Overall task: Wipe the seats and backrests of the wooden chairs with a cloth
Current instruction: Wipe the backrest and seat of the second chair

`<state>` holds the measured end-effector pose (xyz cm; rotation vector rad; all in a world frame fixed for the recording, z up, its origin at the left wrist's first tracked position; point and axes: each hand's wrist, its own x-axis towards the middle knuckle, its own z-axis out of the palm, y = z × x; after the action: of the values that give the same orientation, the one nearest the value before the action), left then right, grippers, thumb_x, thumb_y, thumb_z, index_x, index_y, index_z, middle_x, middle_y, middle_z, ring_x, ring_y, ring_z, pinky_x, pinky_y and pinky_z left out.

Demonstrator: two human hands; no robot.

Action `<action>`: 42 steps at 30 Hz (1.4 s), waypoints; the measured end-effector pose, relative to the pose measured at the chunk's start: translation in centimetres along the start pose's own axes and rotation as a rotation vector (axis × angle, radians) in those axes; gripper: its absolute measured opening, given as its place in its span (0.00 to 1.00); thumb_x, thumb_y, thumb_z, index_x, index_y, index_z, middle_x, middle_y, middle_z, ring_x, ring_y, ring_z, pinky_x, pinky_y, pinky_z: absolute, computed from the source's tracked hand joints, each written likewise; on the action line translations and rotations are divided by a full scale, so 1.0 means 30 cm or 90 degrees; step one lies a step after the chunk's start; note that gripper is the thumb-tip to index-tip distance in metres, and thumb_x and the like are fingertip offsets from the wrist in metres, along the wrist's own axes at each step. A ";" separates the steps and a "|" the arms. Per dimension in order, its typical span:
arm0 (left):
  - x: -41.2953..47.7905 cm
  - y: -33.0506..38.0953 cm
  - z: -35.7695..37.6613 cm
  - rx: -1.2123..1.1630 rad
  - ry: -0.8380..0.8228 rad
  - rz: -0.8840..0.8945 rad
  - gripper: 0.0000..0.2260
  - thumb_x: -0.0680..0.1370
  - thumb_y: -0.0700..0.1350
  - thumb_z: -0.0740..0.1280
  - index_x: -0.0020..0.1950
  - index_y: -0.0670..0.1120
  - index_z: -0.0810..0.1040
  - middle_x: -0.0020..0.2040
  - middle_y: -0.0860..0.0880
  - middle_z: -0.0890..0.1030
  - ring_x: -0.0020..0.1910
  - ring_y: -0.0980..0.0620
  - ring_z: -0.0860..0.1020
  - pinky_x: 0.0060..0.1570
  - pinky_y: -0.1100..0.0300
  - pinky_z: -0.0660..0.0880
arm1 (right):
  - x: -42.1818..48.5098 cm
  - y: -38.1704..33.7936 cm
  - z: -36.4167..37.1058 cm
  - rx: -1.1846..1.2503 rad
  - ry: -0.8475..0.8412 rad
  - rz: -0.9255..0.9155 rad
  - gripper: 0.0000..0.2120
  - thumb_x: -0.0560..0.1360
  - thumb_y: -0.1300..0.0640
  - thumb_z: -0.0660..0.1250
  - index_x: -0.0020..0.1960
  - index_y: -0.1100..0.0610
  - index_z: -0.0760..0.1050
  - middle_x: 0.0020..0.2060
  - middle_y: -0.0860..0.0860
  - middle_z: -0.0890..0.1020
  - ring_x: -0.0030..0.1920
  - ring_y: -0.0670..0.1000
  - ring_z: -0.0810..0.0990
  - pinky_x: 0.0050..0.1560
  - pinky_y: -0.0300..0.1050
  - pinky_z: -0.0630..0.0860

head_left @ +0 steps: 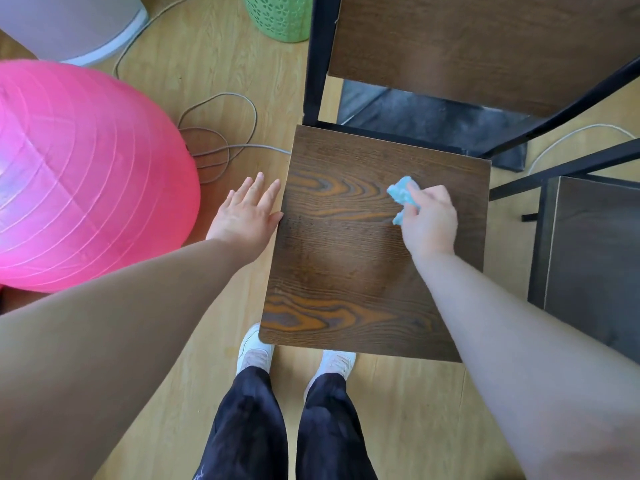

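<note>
Blue cloth, bunched in right hand over seat; left hand flat at seat's edge. Risk: small wad skips corners.

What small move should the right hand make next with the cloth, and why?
Probably sweep the cloth toward the near edge of the seat. The right hand grips it bunched on the far right part, and most of the seat lies between it and that edge. The left hand lies open at the left edge, possibly steadying it.
</note>
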<state>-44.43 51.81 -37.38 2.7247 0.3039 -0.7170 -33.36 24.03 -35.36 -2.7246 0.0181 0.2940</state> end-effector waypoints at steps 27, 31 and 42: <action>-0.083 0.071 0.060 0.035 0.036 0.011 0.27 0.84 0.56 0.50 0.82 0.52 0.48 0.82 0.45 0.49 0.81 0.46 0.46 0.78 0.46 0.49 | 0.030 0.249 -0.145 0.217 0.146 0.284 0.15 0.79 0.59 0.64 0.64 0.53 0.78 0.55 0.51 0.76 0.50 0.52 0.80 0.52 0.48 0.81; -0.071 0.089 0.070 0.003 0.060 0.001 0.27 0.84 0.56 0.51 0.82 0.52 0.49 0.82 0.45 0.50 0.81 0.46 0.47 0.78 0.47 0.50 | 0.133 0.271 -0.139 0.245 0.185 0.367 0.15 0.79 0.56 0.65 0.66 0.54 0.75 0.57 0.51 0.78 0.50 0.50 0.81 0.42 0.40 0.79; -0.049 0.064 0.082 -0.004 0.069 0.016 0.27 0.84 0.55 0.51 0.82 0.53 0.48 0.82 0.45 0.50 0.81 0.47 0.46 0.78 0.48 0.49 | 0.212 -0.066 -0.016 0.095 -0.023 -0.020 0.13 0.80 0.61 0.61 0.63 0.54 0.76 0.49 0.44 0.68 0.44 0.42 0.71 0.40 0.23 0.68</action>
<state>-46.25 49.01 -38.21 2.7614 0.2955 -0.5618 -26.92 25.87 -35.49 -2.5690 -0.0116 0.3190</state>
